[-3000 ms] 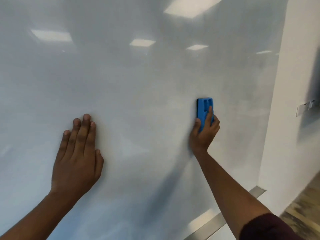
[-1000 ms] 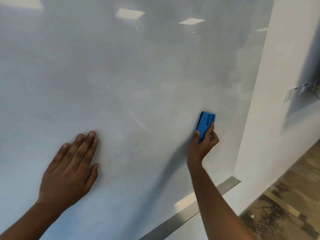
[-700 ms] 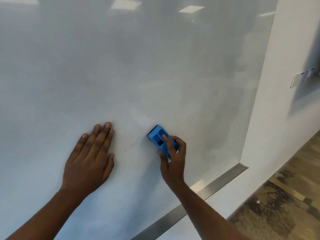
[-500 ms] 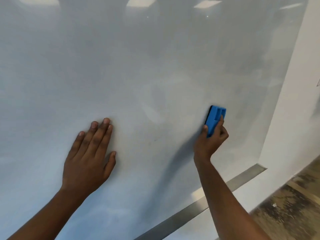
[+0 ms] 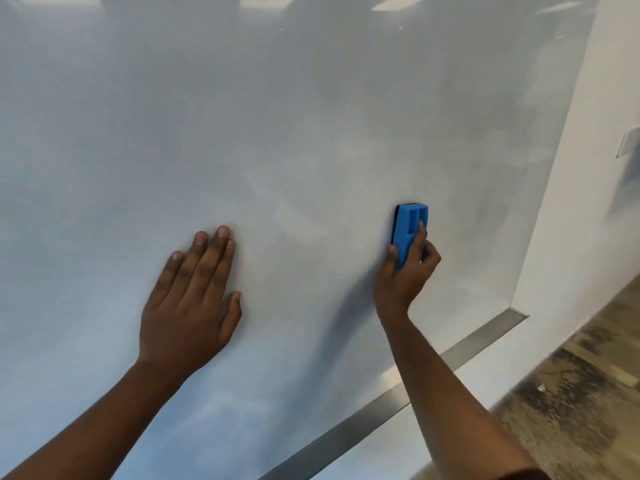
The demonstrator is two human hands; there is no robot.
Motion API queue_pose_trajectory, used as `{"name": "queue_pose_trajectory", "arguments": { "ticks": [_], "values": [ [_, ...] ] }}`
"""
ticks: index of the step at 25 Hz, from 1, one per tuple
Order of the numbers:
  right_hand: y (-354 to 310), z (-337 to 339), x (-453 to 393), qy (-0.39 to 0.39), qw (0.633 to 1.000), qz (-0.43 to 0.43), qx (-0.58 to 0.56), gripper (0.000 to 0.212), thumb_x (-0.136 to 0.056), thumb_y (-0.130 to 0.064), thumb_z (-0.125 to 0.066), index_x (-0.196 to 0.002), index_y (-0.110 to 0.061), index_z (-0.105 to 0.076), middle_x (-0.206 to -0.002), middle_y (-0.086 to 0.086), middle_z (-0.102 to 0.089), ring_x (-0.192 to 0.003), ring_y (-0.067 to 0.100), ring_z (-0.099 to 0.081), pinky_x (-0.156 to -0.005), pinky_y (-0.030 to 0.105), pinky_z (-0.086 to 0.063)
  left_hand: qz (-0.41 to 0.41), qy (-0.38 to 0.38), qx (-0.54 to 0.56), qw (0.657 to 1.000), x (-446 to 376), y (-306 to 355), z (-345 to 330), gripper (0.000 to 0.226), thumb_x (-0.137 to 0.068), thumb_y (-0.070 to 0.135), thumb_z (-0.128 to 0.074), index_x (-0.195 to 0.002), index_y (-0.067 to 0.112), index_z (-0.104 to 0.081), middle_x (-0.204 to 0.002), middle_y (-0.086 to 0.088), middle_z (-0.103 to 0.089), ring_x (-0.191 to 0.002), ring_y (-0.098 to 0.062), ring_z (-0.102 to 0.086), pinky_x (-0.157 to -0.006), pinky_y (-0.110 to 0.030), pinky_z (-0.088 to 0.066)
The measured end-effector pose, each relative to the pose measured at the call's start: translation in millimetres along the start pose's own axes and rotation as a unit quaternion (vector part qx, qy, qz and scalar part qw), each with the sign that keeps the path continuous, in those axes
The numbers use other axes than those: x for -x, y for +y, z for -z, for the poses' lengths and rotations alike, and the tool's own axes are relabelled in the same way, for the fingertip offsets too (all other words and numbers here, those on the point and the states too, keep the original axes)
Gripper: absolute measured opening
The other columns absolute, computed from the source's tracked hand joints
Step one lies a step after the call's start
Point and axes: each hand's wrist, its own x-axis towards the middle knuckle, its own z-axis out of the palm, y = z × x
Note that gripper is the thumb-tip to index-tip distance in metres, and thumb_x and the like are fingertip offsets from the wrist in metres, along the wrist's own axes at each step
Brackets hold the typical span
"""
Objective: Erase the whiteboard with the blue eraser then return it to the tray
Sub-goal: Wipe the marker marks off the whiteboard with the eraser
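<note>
The whiteboard (image 5: 277, 116) fills most of the view; its glossy surface shows faint grey smears and no clear writing. My right hand (image 5: 403, 275) grips the blue eraser (image 5: 408, 230) and holds it upright, flat against the board right of centre. The thumb is on the eraser's left edge and a finger lies in a groove on its back. My left hand (image 5: 192, 299) presses flat on the board to the left, fingers straight and together. A metal tray (image 5: 481, 341) runs along the board's bottom edge, below and right of the eraser.
A white wall (image 5: 595, 202) adjoins the board's right edge and carries a small plate (image 5: 628, 143) at the far right. Wood-patterned floor (image 5: 571, 410) shows at the bottom right. Ceiling lights reflect along the board's top.
My right hand swept the eraser left toward the left hand, then back right, and it now stands upright again. The left hand stayed flat on the board.
</note>
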Motion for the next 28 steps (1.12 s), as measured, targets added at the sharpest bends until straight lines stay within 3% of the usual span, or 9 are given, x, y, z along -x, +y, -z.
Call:
{"name": "queue_pose_trajectory", "arguments": {
  "ticks": [2, 6, 9, 15, 17, 21, 23, 26, 28],
  "values": [
    [-5.5, -11.5, 23.1, 0.015, 1.0, -0.01, -0.008, 0.06, -0.099, -0.01, -0.062, -0.155, -0.009, -0.041, -0.132, 0.027, -0.046, -0.123, 0.041, -0.05, -0.108, 0.056, -0.046, 0.014, 0.001, 0.022, 1.0, 1.6, 5.5, -1.1, 0.074, -0.103, 0.029, -0.048, -0.168, 0.004, -0.025, -0.179, -0.009, -0.018, -0.166, -0.025, -0.016, -0.135, -0.042, -0.012],
    [5.0, -3.8, 148.7, -0.169, 0.957, 0.235, 0.01, 0.059, -0.104, -0.023, -0.058, -0.158, -0.034, -0.038, -0.142, 0.012, -0.044, -0.135, 0.025, -0.043, -0.113, 0.037, -0.041, 0.008, -0.005, 0.028, 1.0, -1.3, 14.6, -10.0, 0.072, -0.102, 0.021, -0.043, -0.169, 0.005, -0.021, -0.179, -0.009, -0.015, -0.167, -0.025, -0.014, -0.136, -0.042, -0.01],
    [54.0, 18.0, 105.6, -0.211, 0.924, 0.317, 0.028, 0.058, -0.102, -0.015, -0.062, -0.154, -0.033, -0.043, -0.141, 0.011, -0.045, -0.133, 0.024, -0.044, -0.109, 0.04, -0.046, -0.038, -0.017, 0.011, 0.999, -6.7, 30.2, -20.9, 0.07, -0.103, 0.019, -0.043, -0.169, 0.005, -0.022, -0.179, -0.009, -0.015, -0.166, -0.025, -0.014, -0.136, -0.042, -0.009],
    [115.6, 31.1, -17.5, -0.01, 0.993, -0.119, 0.008, 0.065, -0.102, -0.004, -0.058, -0.16, -0.008, -0.031, -0.138, 0.023, -0.04, -0.13, 0.036, -0.048, -0.113, 0.051, -0.045, -0.045, 0.001, -0.036, 0.998, -3.3, 46.5, -35.3, 0.07, -0.102, 0.023, -0.047, -0.166, 0.003, -0.029, -0.178, -0.011, -0.019, -0.166, -0.027, -0.018, -0.135, -0.044, -0.014],
    [104.8, 15.2, 25.9, 0.005, 0.995, -0.098, 0.009, 0.06, -0.101, -0.009, -0.057, -0.158, -0.008, -0.036, -0.137, 0.023, -0.041, -0.129, 0.036, -0.048, -0.111, 0.053, -0.046, -0.051, 0.005, -0.047, 0.998, -2.1, 47.2, -37.5, 0.07, -0.101, 0.023, -0.048, -0.166, 0.003, -0.03, -0.178, -0.012, -0.02, -0.165, -0.028, -0.02, -0.135, -0.044, -0.015],
    [75.6, 31.7, 160.4, -0.178, 0.978, 0.108, 0.016, 0.056, -0.105, -0.022, -0.055, -0.156, -0.037, -0.038, -0.146, 0.006, -0.041, -0.141, 0.02, -0.043, -0.119, 0.028, -0.037, -0.051, 0.002, -0.051, 0.997, 0.1, 47.6, -39.8, 0.069, -0.102, 0.024, -0.047, -0.166, 0.003, -0.031, -0.177, -0.012, -0.022, -0.165, -0.028, -0.021, -0.135, -0.044, -0.016],
    [99.8, 41.7, 133.2, -0.209, 0.965, 0.156, 0.013, 0.058, -0.102, -0.01, -0.059, -0.154, -0.029, -0.043, -0.144, 0.009, -0.042, -0.139, 0.02, -0.043, -0.119, 0.025, -0.035, -0.055, -0.013, -0.047, 0.997, 7.2, 50.2, -42.6, 0.07, -0.102, 0.024, -0.047, -0.166, 0.003, -0.031, -0.177, -0.012, -0.022, -0.165, -0.028, -0.021, -0.135, -0.044, -0.015],
    [129.0, 50.9, 31.9, -0.094, 0.995, -0.022, 0.014, 0.054, -0.097, 0.01, -0.058, -0.147, -0.008, -0.048, -0.133, 0.007, -0.046, -0.132, 0.032, -0.049, -0.105, 0.006, -0.035, -0.07, -0.041, -0.04, 0.996, 25.9, 69.0, -48.0, 0.072, -0.1, 0.024, -0.047, -0.166, 0.003, -0.029, -0.178, -0.011, -0.02, -0.166, -0.026, -0.018, -0.136, -0.042, -0.012],
    [140.8, 56.2, -24.2, -0.054, 0.99, -0.127, -0.013, 0.045, -0.103, 0.003, -0.055, -0.142, -0.018, -0.047, -0.125, -0.007, -0.047, -0.131, 0.031, -0.05, -0.093, -0.001, -0.036, -0.065, -0.039, -0.037, 0.996, 31.1, 77.8, -54.3, 0.072, -0.099, 0.023, -0.045, -0.166, 0.003, -0.029, -0.179, -0.009, -0.018, -0.166, -0.025, -0.016, -0.136, -0.041, -0.011]
  ]
}}
